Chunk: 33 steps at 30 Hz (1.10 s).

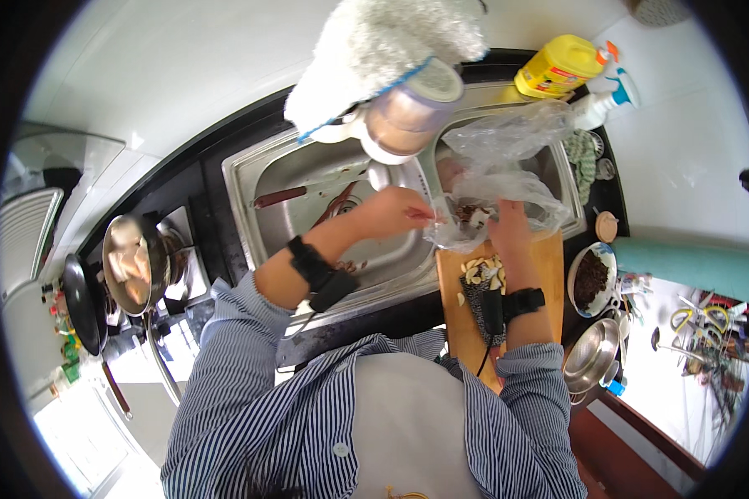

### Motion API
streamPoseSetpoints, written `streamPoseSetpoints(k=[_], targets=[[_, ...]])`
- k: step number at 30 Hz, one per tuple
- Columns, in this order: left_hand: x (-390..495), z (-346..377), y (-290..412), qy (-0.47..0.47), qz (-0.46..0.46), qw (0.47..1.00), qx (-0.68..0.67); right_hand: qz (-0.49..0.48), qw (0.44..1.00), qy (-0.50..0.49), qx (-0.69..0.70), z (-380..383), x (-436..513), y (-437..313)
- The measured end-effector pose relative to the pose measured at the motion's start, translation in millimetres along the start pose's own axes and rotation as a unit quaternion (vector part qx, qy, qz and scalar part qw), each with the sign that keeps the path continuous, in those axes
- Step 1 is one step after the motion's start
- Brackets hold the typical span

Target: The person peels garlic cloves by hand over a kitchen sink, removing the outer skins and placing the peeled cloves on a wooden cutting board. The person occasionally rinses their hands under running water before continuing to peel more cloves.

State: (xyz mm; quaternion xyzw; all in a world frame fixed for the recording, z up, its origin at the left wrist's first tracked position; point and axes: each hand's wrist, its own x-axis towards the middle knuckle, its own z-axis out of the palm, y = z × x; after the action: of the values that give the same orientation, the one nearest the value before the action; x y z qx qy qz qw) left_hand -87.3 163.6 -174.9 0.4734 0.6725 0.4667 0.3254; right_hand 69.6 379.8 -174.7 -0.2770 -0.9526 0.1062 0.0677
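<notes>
A clear plastic bag lies open over the right sink basin and the far end of a wooden cutting board. Dark brown bits and a white piece show in its mouth. My left hand has its fingertips pinched together at the bag's left edge. My right hand grips the bag's near right side, its fingertips partly hidden by the film. Peeled garlic cloves sit on the board below, some on a dark speckled flat object partly covered by my right wrist.
The left basin holds a red-brown handled utensil and scraps. A lidded container and white fluffy cloth loom above. A bowl of dark food and steel pan stand right; a frying pan with food stands left.
</notes>
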Motion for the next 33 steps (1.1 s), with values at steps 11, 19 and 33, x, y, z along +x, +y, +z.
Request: streamPoseSetpoints(k=[11,19,33], targets=[[-166,41,-180,-0.125,-0.311,0.890,0.309,0.032,0.987,-0.032,0.153,-50,-34,-66],[-157,57,-159,-0.245,-0.350,0.872,0.241,0.024,0.977,-0.068,0.199,-63,-54,-91],[-165,34,-154,-0.341,-0.355,0.866,0.083,0.004,0.955,-0.091,0.282,-73,-67,-121]])
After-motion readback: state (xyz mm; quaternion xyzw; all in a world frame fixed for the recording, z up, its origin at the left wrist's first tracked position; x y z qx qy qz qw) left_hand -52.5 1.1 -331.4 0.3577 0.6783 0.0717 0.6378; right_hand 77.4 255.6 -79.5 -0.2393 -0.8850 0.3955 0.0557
